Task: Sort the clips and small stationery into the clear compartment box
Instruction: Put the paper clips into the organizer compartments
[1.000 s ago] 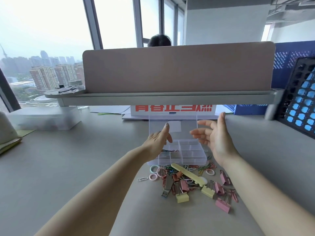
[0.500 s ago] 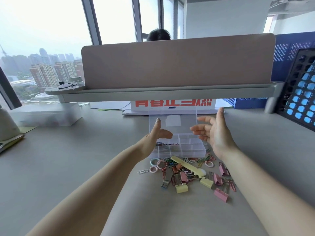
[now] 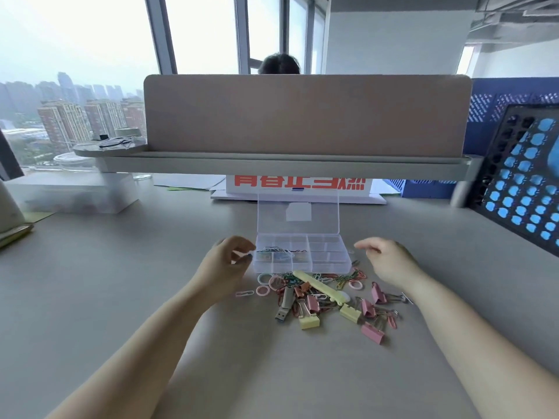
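My forearms run off the bottom edge. My left hand is blurred at the fingertips, so I cannot tell whether they pinch anything. The paper clips in the box are too small to count.

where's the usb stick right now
In the head view the usb stick lies on the desk at the near left of the clip pile, just left of a yellow binder clip and in front of the clear compartment box.

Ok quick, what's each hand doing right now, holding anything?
Left hand: fingers curled, nothing visibly held, beside the clear plastic compartment box.
Right hand: open, loosely curled, empty, hovering on the box's other side.
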A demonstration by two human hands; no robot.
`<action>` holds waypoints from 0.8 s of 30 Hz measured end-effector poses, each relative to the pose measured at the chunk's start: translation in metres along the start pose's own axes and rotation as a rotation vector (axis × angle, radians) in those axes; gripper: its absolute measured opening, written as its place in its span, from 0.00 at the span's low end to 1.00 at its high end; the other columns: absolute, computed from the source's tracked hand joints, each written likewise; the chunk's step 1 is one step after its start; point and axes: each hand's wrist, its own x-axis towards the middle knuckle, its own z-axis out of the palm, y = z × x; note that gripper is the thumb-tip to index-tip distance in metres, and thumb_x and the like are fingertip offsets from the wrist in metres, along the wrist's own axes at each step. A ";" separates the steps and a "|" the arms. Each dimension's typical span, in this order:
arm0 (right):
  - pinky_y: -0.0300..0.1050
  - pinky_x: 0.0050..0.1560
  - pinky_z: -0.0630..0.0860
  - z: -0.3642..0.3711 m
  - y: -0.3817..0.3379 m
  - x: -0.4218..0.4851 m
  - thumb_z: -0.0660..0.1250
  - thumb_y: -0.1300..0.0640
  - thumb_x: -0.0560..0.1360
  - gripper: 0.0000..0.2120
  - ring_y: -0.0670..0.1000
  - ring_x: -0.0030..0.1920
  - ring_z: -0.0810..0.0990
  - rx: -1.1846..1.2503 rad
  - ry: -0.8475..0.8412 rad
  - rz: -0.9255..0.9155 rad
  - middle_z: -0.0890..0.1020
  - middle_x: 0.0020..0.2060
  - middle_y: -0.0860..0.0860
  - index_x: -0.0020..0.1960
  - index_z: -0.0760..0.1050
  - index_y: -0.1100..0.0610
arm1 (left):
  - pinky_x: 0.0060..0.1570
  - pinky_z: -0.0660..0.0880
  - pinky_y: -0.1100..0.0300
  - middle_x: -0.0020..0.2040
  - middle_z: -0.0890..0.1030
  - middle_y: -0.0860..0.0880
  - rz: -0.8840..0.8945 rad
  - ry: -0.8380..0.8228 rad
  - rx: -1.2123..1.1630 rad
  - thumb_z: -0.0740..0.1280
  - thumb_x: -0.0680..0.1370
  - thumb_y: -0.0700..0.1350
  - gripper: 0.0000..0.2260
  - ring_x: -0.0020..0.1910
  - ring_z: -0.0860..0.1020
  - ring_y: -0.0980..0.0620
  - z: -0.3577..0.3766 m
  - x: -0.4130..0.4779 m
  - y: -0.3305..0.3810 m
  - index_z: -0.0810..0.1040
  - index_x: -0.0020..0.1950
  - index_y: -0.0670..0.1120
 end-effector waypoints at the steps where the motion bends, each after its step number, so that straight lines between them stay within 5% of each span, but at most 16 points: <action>1: 0.42 0.60 0.70 0.003 0.002 -0.001 0.56 0.63 0.79 0.16 0.54 0.62 0.75 -0.051 -0.040 0.009 0.79 0.62 0.52 0.60 0.78 0.55 | 0.41 0.69 0.66 0.53 0.78 0.49 -0.027 -0.006 0.056 0.64 0.77 0.40 0.07 0.42 0.75 0.56 -0.001 -0.004 -0.003 0.76 0.49 0.52; 4: 0.44 0.67 0.67 0.006 0.000 -0.009 0.59 0.64 0.77 0.16 0.54 0.65 0.73 -0.108 -0.068 -0.016 0.78 0.63 0.52 0.61 0.78 0.58 | 0.45 0.67 0.63 0.54 0.79 0.50 -0.082 -0.098 0.158 0.66 0.75 0.44 0.05 0.44 0.74 0.53 -0.004 -0.012 -0.005 0.78 0.50 0.51; 9: 0.44 0.63 0.70 -0.002 -0.002 -0.034 0.69 0.57 0.74 0.11 0.51 0.59 0.76 -0.015 -0.130 -0.055 0.80 0.55 0.51 0.55 0.82 0.57 | 0.40 0.68 0.64 0.56 0.75 0.52 -0.060 -0.277 0.255 0.68 0.74 0.50 0.13 0.44 0.73 0.53 -0.013 -0.021 -0.001 0.77 0.58 0.53; 12: 0.44 0.65 0.68 -0.003 0.002 -0.041 0.74 0.49 0.69 0.19 0.49 0.59 0.73 -0.085 -0.155 -0.075 0.76 0.54 0.48 0.58 0.80 0.52 | 0.36 0.67 0.69 0.54 0.71 0.53 -0.019 -0.350 0.364 0.69 0.74 0.46 0.16 0.46 0.74 0.53 -0.022 -0.023 -0.001 0.76 0.62 0.52; 17: 0.38 0.46 0.67 0.003 -0.010 -0.043 0.75 0.53 0.69 0.12 0.48 0.46 0.75 -0.129 -0.075 -0.096 0.75 0.40 0.42 0.52 0.82 0.51 | 0.34 0.69 0.72 0.44 0.78 0.53 0.052 -0.251 0.353 0.68 0.72 0.41 0.08 0.42 0.78 0.52 -0.021 -0.025 0.000 0.81 0.49 0.50; 20: 0.41 0.44 0.71 0.006 -0.019 -0.048 0.73 0.56 0.71 0.04 0.49 0.45 0.78 -0.123 -0.059 -0.101 0.81 0.40 0.46 0.45 0.81 0.51 | 0.35 0.69 0.70 0.38 0.78 0.58 0.072 -0.217 0.365 0.69 0.72 0.43 0.05 0.40 0.77 0.54 -0.017 -0.026 0.002 0.80 0.44 0.53; 24: 0.45 0.46 0.75 0.006 -0.023 -0.052 0.70 0.58 0.72 0.05 0.51 0.44 0.79 -0.160 -0.053 -0.116 0.81 0.39 0.46 0.41 0.78 0.48 | 0.36 0.71 0.66 0.36 0.77 0.60 0.074 -0.226 0.398 0.67 0.73 0.42 0.07 0.38 0.76 0.56 -0.015 -0.025 0.003 0.78 0.42 0.54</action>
